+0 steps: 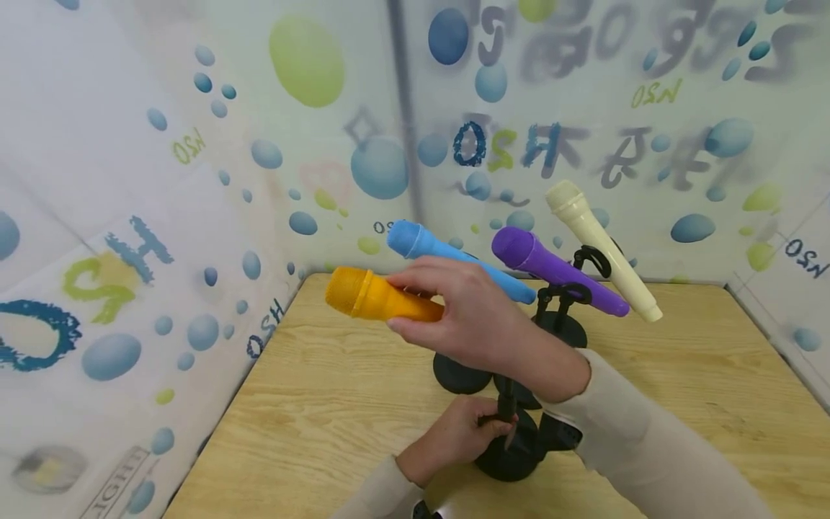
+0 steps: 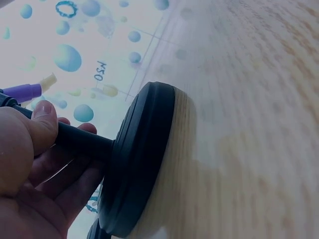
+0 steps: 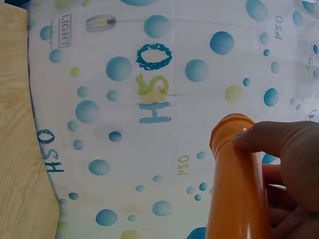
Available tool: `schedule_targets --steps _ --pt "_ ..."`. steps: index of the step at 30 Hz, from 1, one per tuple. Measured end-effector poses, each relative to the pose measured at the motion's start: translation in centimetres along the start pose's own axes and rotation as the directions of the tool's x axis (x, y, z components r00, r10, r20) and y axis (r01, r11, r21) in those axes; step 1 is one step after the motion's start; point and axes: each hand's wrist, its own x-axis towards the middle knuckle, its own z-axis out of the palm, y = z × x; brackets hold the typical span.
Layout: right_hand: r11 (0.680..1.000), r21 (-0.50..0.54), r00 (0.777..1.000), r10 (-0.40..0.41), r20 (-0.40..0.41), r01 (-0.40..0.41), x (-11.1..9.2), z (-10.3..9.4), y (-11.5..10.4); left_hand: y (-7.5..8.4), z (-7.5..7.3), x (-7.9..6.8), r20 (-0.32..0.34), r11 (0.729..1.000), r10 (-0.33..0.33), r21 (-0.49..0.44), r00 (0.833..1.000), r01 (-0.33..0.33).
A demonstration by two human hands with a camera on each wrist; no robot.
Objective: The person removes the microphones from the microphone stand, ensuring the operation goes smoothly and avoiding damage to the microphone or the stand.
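An orange microphone point(image 1: 363, 295) is held by its handle in my right hand point(image 1: 470, 313), above the table with its mesh head to the left. In the right wrist view, my thumb lies along one side of the orange handle point(image 3: 237, 184), fingers on the other. Lower down, my left hand point(image 1: 450, 432) grips the pole of a black microphone stand point(image 1: 502, 465). The left wrist view shows thumb and fingers around this pole point(image 2: 87, 139), just above the round base point(image 2: 144, 159), which rests on the table. The stand's top is partly hidden by my right arm.
Behind my right hand, a blue microphone point(image 1: 411, 241), a purple microphone point(image 1: 541, 261) and a cream microphone point(image 1: 593, 229) sit tilted on black stands. Their round bases point(image 1: 457, 371) stand close together on the wooden table point(image 1: 305, 404). Patterned white sheets point(image 1: 227, 180) enclose the table.
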Motion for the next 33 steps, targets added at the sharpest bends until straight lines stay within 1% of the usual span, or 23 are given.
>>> schedule_targets --steps 3,5,8,11,14,21,24,28,33 --pt "1.000 -0.001 1.000 -0.012 0.002 0.012 0.2 0.0 0.1 0.2 -0.1 0.1 0.011 1.000 -0.006 0.007 1.000 0.006" --pt "1.000 -0.004 1.000 -0.015 0.005 0.015 0.3 0.1 0.1 0.3 -0.1 0.1 0.018 1.000 -0.022 0.012 1.000 0.022" --pt "1.000 -0.009 1.000 -0.007 0.016 0.007 0.5 0.1 -0.1 0.4 -0.1 0.2 0.018 0.999 -0.048 0.017 0.999 0.048" --pt "1.000 -0.015 1.000 -0.011 0.027 0.011 0.7 0.1 -0.3 0.3 0.0 0.2 0.012 0.998 -0.054 0.016 0.998 0.054" --pt "0.999 -0.023 0.999 -0.022 0.037 0.023 1.0 0.2 -0.5 0.2 0.1 0.1 0.010 0.999 -0.050 0.010 0.999 0.050" --pt "0.995 -0.059 0.996 -0.071 0.059 0.074 2.4 0.7 -1.6 -0.1 0.1 -0.2 0.006 0.999 0.010 0.049 1.000 -0.010" --pt "0.994 -0.076 0.994 -0.078 0.071 0.083 2.8 0.6 -1.8 0.1 0.0 -0.2 0.018 0.999 0.007 0.038 1.000 -0.008" --pt "0.993 -0.089 0.993 -0.074 0.095 0.082 2.9 0.1 -2.0 0.2 -0.2 -0.1 0.021 1.000 -0.006 0.021 1.000 0.005" --pt "0.996 -0.080 0.993 -0.041 0.114 0.050 2.4 -0.9 -1.7 0.0 -0.3 -0.1 0.032 0.999 -0.035 -0.035 0.999 0.036"
